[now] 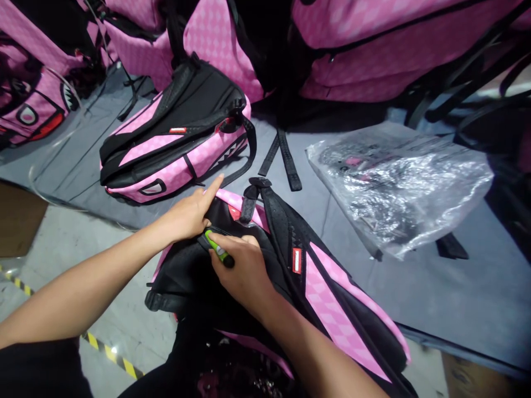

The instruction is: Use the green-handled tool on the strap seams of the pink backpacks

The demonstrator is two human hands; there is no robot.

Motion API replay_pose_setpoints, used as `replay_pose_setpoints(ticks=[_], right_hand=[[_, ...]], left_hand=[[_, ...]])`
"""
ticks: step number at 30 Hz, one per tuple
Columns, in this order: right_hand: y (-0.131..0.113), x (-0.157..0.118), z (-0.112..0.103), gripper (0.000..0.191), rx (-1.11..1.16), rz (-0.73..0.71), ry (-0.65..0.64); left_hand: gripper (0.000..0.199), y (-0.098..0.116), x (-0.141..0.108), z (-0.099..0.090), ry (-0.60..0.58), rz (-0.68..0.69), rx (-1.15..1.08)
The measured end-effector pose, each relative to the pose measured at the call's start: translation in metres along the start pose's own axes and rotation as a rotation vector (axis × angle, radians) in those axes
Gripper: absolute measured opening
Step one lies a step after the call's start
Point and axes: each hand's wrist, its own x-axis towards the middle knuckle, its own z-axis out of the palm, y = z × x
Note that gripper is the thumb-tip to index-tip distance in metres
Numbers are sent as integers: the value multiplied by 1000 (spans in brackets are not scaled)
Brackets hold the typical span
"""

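Observation:
A pink and black backpack (344,298) lies with its strap side up, partly over the table's front edge. My right hand (243,265) is closed around a green marker (219,249) with a black end, its other end at the black fabric near the bag's edge. My left hand (193,213) rests at the same edge, index finger stretched out, thumb near the marker's end; whether it pinches the fabric is too small to tell. Just behind stands a second pink and black backpack (178,132) with an eye and teeth print.
A clear plastic bag (398,182) lies on the grey table (468,298) at the right. Pink backpacks (360,61) line the back, and another (33,110) is at far left. Yellow-black tape (110,354) marks the floor.

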Motion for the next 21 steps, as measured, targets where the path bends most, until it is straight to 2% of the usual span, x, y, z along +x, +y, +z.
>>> replay_pose_setpoints(ticks=[6, 10, 14, 21], right_hand=[[6, -4, -10, 34, 20, 33, 16], [5, -4, -15, 33, 14, 55, -69], [1, 0, -10, 27, 10, 58, -37], [2, 1, -4, 32, 12, 60, -27]], left_hand=[[111, -2, 1, -2, 10, 38, -44], [111, -4, 1, -1, 26, 40, -52], [111, -4, 2, 0, 15, 37, -55], [110, -9, 4, 3, 25, 43, -74]])
